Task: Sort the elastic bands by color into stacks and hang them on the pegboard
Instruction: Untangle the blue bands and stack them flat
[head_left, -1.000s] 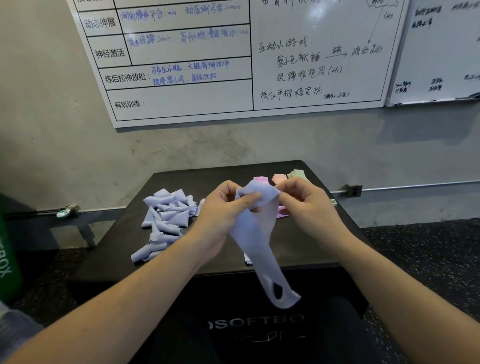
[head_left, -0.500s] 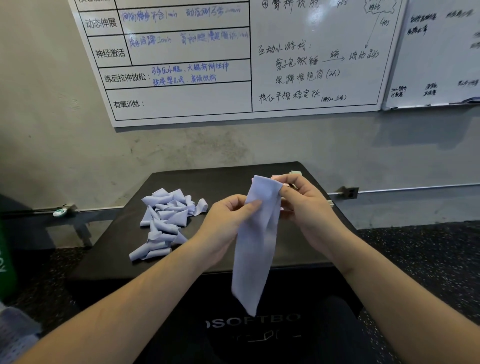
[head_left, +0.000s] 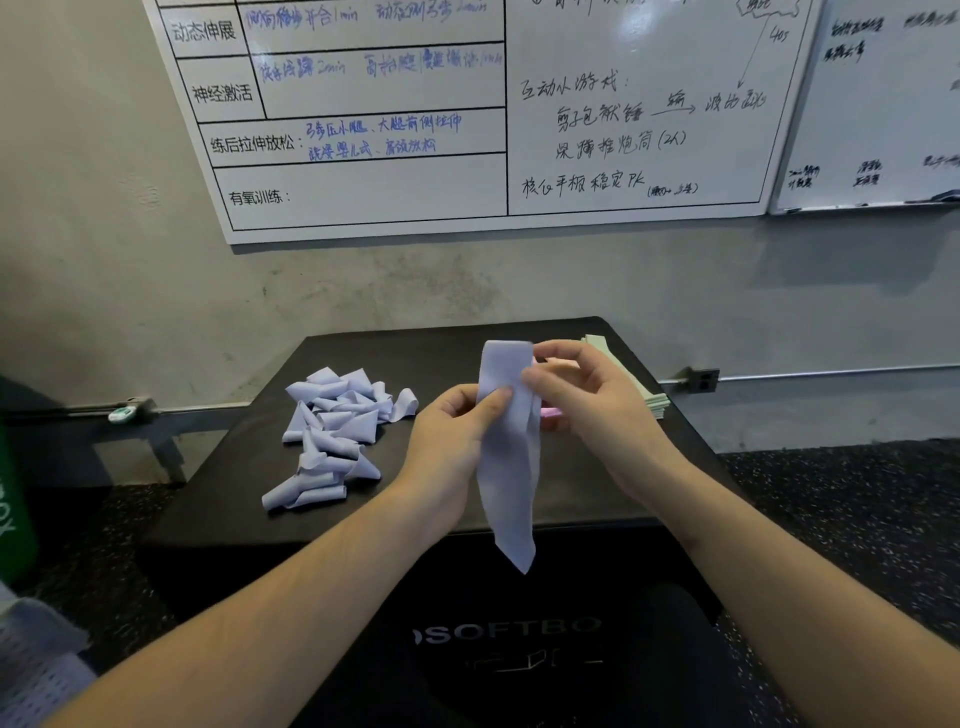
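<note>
A pale lavender elastic band (head_left: 510, 452) hangs flat and upright over the black soft box (head_left: 457, 343). My left hand (head_left: 452, 441) pinches its left edge with the thumb on the front. My right hand (head_left: 587, 400) pinches its upper right edge with fingertips. A loose heap of crumpled lavender bands (head_left: 335, 431) lies on the box's left half. Behind my right hand sits a flat stack of light green bands (head_left: 649, 395), and a bit of pink band (head_left: 550, 412) peeks out beside it. No pegboard is in view.
A grey wall stands behind the box with a written whiteboard (head_left: 467, 119) and a second board (head_left: 883, 104) to its right. Dark speckled floor (head_left: 841, 509) surrounds the box. A green object (head_left: 13, 514) stands at the far left edge.
The band was twisted with a loop hanging open at its bottom; it now hangs flattened and shorter. Both hands rose slightly and stayed pinched on its top.
</note>
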